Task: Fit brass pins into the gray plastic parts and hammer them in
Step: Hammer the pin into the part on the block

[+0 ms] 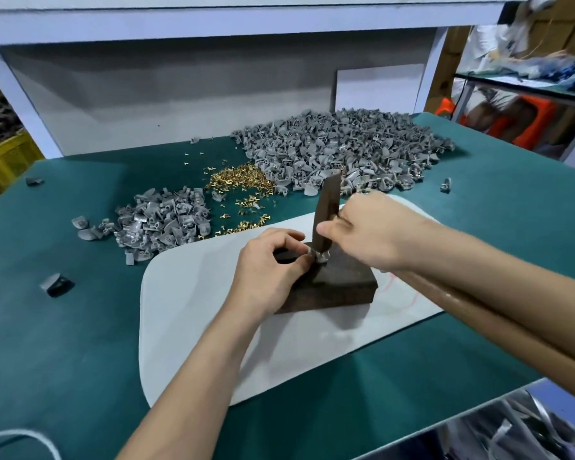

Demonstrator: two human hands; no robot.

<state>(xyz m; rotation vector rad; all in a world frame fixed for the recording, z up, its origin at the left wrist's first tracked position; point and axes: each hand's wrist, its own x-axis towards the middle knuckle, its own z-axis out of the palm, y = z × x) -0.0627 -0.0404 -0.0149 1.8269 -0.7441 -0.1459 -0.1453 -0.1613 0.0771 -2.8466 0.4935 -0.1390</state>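
Left hand point(266, 270) pinches a gray plastic part point(318, 257) atop the dark block point(342, 288); right hand point(374, 234) grips the upright dark bar point(327, 197); bare white mat point(186, 310) lies leftward.

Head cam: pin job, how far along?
Done: unclear; can't tell whether the smaller pile or the larger pile is finished. In hand: left hand pinches one gray part on the dark block, right hand holds the dark bar upright over it. Left: plenty of loose brass pins.
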